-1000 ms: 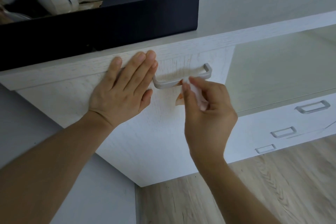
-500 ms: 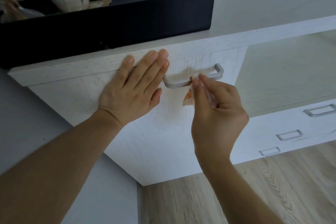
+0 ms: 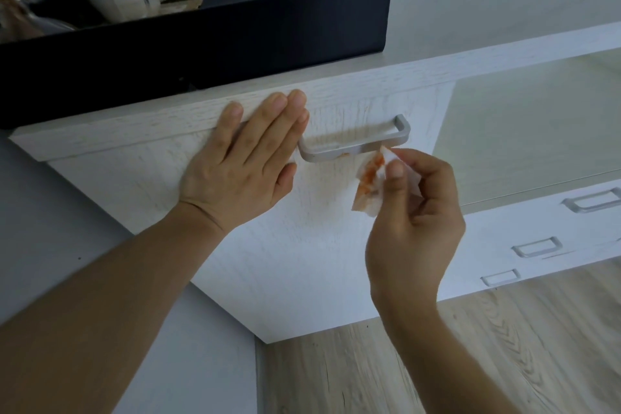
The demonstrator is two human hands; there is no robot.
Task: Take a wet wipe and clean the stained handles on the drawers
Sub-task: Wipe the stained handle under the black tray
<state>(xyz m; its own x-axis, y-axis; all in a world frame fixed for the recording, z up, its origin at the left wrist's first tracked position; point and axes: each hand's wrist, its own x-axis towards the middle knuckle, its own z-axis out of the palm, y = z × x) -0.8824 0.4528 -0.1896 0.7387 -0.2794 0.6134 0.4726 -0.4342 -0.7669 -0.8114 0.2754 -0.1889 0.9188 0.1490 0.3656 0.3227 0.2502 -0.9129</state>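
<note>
orange smears now face the camera on the wipe (image 3: 369,183), which the right hand (image 3: 415,212) has drawn back off the handle (image 3: 353,148), pinching it between thumb and fingers just right of the bar. a second ago it was rubbing there, so that pass looks done, though a small orange spot remains under the bar. the left hand (image 3: 242,168) stays flat, fingers straight, on the drawer (image 3: 285,245), left of the handle.

no legible text, label, brand, number or sign appears on any surface in the head view; print cannot be read.
</note>
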